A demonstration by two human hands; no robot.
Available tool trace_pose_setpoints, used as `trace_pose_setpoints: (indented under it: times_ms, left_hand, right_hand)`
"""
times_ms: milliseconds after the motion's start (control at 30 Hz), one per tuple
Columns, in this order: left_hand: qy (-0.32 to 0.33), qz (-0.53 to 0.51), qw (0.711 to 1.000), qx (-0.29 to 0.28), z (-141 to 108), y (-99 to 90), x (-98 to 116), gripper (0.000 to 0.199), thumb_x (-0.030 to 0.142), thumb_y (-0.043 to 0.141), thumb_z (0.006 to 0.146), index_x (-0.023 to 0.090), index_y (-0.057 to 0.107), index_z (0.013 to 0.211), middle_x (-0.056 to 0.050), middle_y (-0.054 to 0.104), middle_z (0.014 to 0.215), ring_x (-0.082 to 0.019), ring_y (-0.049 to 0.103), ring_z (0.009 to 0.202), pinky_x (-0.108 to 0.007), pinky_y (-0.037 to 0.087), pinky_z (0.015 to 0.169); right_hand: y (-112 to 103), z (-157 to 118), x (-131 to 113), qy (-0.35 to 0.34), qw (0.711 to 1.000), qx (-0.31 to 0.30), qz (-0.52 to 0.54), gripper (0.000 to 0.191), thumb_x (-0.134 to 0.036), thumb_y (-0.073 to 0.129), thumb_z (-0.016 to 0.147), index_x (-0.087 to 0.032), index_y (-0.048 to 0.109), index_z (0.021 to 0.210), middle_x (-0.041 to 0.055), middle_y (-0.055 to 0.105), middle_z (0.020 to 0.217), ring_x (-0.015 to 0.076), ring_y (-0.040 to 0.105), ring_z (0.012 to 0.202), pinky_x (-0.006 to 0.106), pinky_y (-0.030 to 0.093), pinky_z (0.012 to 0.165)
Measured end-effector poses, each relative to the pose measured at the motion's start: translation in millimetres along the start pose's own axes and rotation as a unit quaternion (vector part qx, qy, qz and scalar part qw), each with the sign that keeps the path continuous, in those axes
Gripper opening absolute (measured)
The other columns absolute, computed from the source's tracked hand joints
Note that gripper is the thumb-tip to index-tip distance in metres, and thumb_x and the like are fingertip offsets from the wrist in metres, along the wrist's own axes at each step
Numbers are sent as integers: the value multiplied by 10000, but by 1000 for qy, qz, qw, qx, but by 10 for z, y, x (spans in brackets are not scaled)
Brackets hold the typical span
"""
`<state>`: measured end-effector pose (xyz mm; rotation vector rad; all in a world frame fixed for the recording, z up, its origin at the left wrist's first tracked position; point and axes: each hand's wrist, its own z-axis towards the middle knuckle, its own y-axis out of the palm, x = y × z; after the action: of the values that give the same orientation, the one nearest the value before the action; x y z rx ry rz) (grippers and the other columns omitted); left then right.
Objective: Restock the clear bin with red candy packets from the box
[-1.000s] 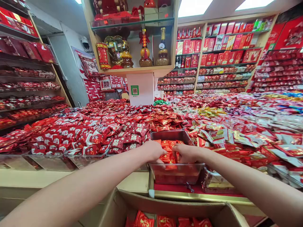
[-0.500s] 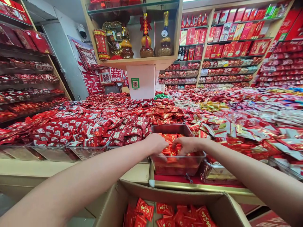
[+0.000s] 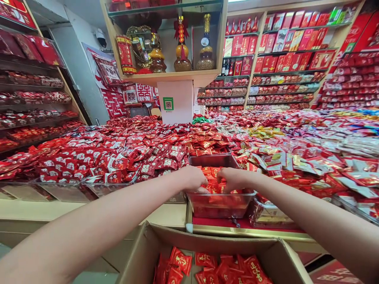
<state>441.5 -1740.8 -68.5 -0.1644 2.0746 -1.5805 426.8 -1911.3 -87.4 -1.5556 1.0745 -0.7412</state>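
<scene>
A clear plastic bin (image 3: 220,207) on the counter's edge holds red packets with gold print (image 3: 213,186). My left hand (image 3: 194,179) is at the bin's left side, its fingers apart and curved down at the packets. Over the right side of the bin is my right hand (image 3: 232,179), fingers bent and spread beside the packets. Neither hand visibly grips a packet. Below them stands an open cardboard box (image 3: 237,241) with more red packets (image 3: 227,271) lying in it.
Heaps of dark red packets (image 3: 168,157) lie left of the bin, red and white ones (image 3: 310,169) to its right. A display cabinet (image 3: 174,79) hangs low beyond the bin. The counter's gold edge (image 3: 251,235) runs between bin and box.
Both hands have risen slightly from among the packets in the bin, and their fingers show a little more. The box and its packets look the same.
</scene>
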Motion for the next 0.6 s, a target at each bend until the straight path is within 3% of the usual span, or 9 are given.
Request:
trace_pose_setpoints:
  times_ms: [200,367,600]
  left_hand:
    - [-45,-14,999,-25,15,-23,42,403,542,465,703,208,646,836,-108,667,771,-253,609,712,-312,448,569]
    - [-58,-34,997,-43,8,-40,-7,461,566,471,685,240,599,985,-99,670,848,-257,615,746,-309,456,578]
    - [-70,-41,996,-42,-41,-24,-31,500,533,519,665,292,518,1103,-84,657,940,-251,604,823,-300,453,626]
  right_hand:
    - [-62,-41,-149,1,991,-87,-102,152,-156,632,514,-140,616,664,92,644,710,232,599,679,284,444,539]
    - [1,-27,-146,5,989,-98,-109,233,-80,545,563,-78,648,772,190,645,839,296,603,788,340,473,581]
    - [68,49,-56,19,988,-80,-134,274,-165,552,598,-62,658,828,193,645,860,292,608,780,333,485,577]
